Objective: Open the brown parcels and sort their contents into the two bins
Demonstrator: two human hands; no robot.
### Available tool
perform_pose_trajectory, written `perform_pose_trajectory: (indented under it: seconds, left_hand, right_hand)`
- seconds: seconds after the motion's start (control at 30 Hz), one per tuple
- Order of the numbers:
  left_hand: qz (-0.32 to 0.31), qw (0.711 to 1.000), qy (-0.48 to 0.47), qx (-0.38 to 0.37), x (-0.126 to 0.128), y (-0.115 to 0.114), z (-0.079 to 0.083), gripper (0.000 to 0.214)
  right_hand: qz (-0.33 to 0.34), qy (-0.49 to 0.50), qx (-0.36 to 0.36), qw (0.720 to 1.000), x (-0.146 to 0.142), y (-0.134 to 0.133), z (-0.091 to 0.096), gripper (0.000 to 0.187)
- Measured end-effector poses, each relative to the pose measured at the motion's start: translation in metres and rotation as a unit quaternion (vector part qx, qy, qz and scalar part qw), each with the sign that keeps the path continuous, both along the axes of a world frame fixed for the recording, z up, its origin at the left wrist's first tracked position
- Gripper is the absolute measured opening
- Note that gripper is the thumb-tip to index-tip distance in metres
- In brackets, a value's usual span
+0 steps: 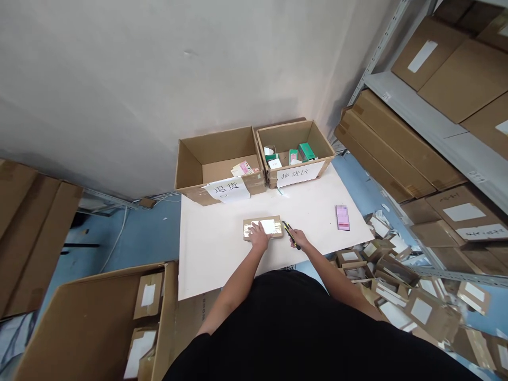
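A small taped cardboard box (273, 235) with a white label lies on the white table (210, 254). My left hand (259, 236) rests on top of its left half, fingers spread over the label and tape. In my right hand (298, 238) is a black and yellow utility knife (291, 235), its tip pointing at the right end of the box. Whether the blade touches the cardboard I cannot tell. A pink printed packet (342, 217) lies farther right on the table.
Two open cartons stand at the table's back: the left carton (190, 196) holds some papers, the right carton (325, 151) several small boxes. A large open carton (170, 296) is at the lower left. Opened boxes (420, 311) litter the floor at right, beside a loaded shelf (405, 100).
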State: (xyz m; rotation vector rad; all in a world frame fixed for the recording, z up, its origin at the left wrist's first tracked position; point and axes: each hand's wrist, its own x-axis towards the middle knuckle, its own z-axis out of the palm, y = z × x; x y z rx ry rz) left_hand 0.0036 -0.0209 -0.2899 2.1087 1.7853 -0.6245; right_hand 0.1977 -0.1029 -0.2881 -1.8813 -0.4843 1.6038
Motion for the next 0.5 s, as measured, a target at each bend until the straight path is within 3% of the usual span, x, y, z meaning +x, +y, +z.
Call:
perform_pose_trajectory:
  seconds: [0.2,0.43,0.5]
  left_hand:
    - [-0.013,1.0,0.026,0.009,-0.002,-0.002,0.001,0.093]
    - [-0.021,0.999,0.044,0.009,0.002,-0.002,0.003,0.093]
    - [-0.022,0.999,0.04,0.011,0.002,0.002,0.008,0.093]
  right_hand:
    - [0.053,-0.059,0.031,0.996,-0.008,0.004,-0.006,0.044]
    - [0.124,-0.072,0.046,0.989,-0.001,-0.034,-0.01,0.038]
    - [0.112,-0.068,0.046,0.99,0.001,-0.041,-0.011,0.039]
